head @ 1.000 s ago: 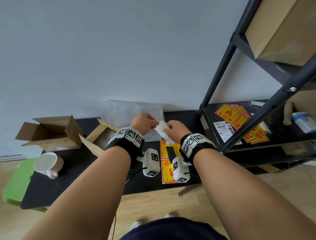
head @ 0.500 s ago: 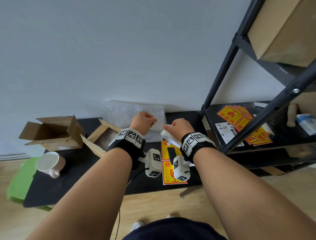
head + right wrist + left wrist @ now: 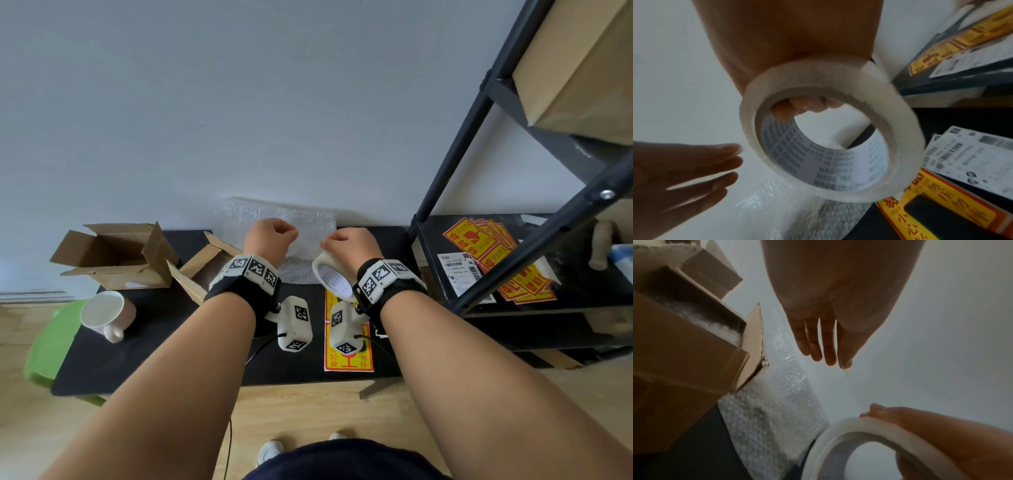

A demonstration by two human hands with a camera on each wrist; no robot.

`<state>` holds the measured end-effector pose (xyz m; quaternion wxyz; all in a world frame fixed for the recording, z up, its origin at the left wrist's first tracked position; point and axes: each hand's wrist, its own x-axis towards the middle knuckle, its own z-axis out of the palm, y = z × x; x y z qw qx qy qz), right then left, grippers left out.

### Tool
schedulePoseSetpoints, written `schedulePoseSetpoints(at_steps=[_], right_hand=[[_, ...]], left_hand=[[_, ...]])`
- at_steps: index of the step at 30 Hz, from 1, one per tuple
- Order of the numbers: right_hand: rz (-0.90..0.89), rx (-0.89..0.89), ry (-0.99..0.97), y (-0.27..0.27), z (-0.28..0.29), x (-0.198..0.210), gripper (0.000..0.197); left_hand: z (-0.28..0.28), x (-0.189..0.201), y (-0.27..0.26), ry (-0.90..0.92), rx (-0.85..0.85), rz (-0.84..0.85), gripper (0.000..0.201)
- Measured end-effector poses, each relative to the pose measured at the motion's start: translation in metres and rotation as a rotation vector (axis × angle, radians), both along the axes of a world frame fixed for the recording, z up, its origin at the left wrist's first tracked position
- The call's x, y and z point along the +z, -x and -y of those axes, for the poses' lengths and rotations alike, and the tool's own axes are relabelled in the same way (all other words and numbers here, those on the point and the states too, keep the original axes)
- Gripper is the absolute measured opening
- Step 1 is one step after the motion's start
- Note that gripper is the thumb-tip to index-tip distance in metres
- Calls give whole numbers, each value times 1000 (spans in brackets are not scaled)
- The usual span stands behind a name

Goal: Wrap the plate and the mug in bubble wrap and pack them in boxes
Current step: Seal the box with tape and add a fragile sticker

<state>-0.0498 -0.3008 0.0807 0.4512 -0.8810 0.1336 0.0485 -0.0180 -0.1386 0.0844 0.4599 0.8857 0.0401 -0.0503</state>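
Observation:
My right hand [image 3: 349, 245] grips a roll of clear packing tape [image 3: 334, 279] above the black table [image 3: 154, 359], fingers through its core [image 3: 797, 105]. My left hand [image 3: 270, 236] is a short way to the left of the roll [image 3: 849, 430]. It pinches the tape's free end, seen as a thin strip in the left wrist view. A sheet of bubble wrap [image 3: 308, 222] lies under both hands and leans on the wall. A white mug [image 3: 102, 313] stands bare at the table's left. The nearer cardboard box [image 3: 684, 369] holds a bubble-wrapped bundle [image 3: 719, 326]. No plate shows.
A second open cardboard box [image 3: 113, 253] sits at the back left. Yellow-red fragile stickers [image 3: 347, 359] lie on the table below my right wrist. A black shelf rack [image 3: 513, 257] with more stickers and labels stands at the right. A green stool [image 3: 51, 342] is at the far left.
My hands were together at the roll and have drawn apart, the left hand moving left. The roll has tipped so that its printed core faces me.

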Motion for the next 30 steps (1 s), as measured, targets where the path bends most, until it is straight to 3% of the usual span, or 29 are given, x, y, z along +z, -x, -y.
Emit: schedulePoseSetpoints(at_steps=[3,10,15,22,30], right_hand=[[-15,59,76,-7,-7,4,14],[-25,119,167,-27,-35,9,14],[55,59,133,-34,-65,11,19],[47,-47,120,-49,-115,16,26],[-16,-145,149,-51,-151,3,23]], left_hand=[[-9,6,4,-49,7,24,11],[-57,13,11,-181,133,-17,50],[-112,1,19,-356,183,-30,47],[-162,-21,10,-658,-126,-122,39],[-185,-40,-11,-800,-358,-187,35]])
